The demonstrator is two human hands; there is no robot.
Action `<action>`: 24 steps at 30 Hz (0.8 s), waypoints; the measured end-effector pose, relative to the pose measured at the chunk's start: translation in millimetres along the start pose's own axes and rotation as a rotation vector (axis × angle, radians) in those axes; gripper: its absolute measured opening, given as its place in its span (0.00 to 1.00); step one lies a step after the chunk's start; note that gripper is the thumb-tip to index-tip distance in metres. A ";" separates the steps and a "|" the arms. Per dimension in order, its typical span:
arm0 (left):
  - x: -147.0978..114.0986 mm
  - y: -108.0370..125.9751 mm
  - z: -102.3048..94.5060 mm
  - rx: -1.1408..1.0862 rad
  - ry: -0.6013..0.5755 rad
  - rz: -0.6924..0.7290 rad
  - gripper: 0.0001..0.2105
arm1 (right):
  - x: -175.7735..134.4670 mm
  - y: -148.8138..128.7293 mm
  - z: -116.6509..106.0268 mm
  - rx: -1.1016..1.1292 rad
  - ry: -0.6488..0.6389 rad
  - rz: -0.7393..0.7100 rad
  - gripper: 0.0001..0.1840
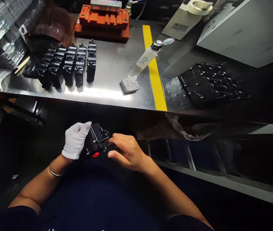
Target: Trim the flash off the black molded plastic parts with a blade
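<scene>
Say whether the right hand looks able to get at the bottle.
Likely yes: nothing appears to stand between the right hand and the bottle on the bench, though that hand is at the black part.

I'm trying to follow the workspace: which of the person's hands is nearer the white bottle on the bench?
Right. The bare right hand is below the white bottle in view, slightly left; the gloved left hand, holding a black part, is farther left.
</scene>
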State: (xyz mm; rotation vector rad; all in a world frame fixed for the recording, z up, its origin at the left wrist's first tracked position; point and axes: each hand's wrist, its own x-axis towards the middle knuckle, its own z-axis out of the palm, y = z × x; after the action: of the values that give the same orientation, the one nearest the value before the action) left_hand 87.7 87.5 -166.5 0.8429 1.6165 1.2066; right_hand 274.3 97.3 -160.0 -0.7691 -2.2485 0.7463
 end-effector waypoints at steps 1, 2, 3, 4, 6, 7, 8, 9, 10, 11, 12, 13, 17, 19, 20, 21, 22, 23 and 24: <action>0.2 -0.7 -0.2 0.009 0.002 0.006 0.20 | 0.5 -0.2 1.8 -0.094 0.002 -0.023 0.26; 0.2 -1.6 -0.2 0.016 0.002 0.009 0.20 | 1.0 -0.2 2.8 -0.159 -0.001 -0.041 0.27; 0.2 -2.5 -0.1 0.022 -0.001 0.011 0.20 | 1.4 0.1 3.0 -0.196 -0.008 -0.060 0.28; 0.1 -3.3 0.2 0.027 -0.006 0.010 0.20 | 1.8 0.6 2.4 -0.211 -0.015 -0.080 0.28; -0.1 -4.9 0.9 0.032 -0.019 0.005 0.20 | 2.0 2.3 0.4 -0.196 -0.007 -0.116 0.28; -0.1 -5.6 1.2 0.034 -0.025 0.005 0.20 | 2.1 3.4 -0.6 -0.185 0.010 -0.121 0.28; -0.2 -6.3 1.5 0.034 -0.032 0.004 0.20 | 2.3 4.7 -1.5 -0.180 0.033 -0.115 0.28; -0.3 -6.9 1.7 0.033 -0.040 0.002 0.20 | 2.6 6.1 -2.1 -0.182 0.056 -0.103 0.29; -0.6 -7.4 1.9 0.031 -0.049 -0.002 0.20 | 3.2 7.6 -2.5 -0.194 0.070 -0.089 0.29; -1.0 -7.8 2.1 0.030 -0.058 -0.008 0.20 | 4.0 9.1 -2.9 -0.214 0.075 -0.076 0.30; -1.6 -8.0 2.4 0.032 -0.064 -0.014 0.21 | 5.1 10.6 -3.3 -0.238 0.073 -0.067 0.30; -2.3 -7.9 2.7 0.037 -0.068 -0.020 0.21 | 6.3 12.1 -4.0 -0.260 0.070 -0.063 0.29; -3.8 -4.9 4.4 0.033 -0.060 -0.045 0.22 | 8.7 17.5 -8.3 -0.230 0.031 -0.085 0.27; -0.1 -1.8 7.4 -0.004 -0.047 -0.071 0.23 | 6.7 18.0 -7.4 -0.087 0.027 -0.094 0.27; 3.6 0.3 10.4 -0.034 -0.028 -0.091 0.23 | 4.9 17.3 -4.8 -0.013 0.060 -0.077 0.27; 8.7 2.9 14.7 -0.078 -0.006 -0.121 0.23 | 3.0 16.1 -0.7 0.039 0.114 -0.045 0.25; 14.8 6.2 20.2 -0.143 0.019 -0.157 0.23 | 1.3 14.7 4.6 0.057 0.177 0.002 0.23; 21.6 10.2 26.9 -0.231 0.039 -0.189 0.22 | 0.3 13.7 10.3 0.032 0.242 0.056 0.22; 28.5 15.0 34.1 -0.337 0.050 -0.207 0.22 | 0.6 13.6 15.4 -0.023 0.288 0.106 0.26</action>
State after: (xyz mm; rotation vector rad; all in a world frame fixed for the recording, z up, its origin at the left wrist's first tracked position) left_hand 110.0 128.7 -163.1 0.4253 1.4449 1.3100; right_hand 267.3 102.2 -178.7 -0.9486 -1.9728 0.6153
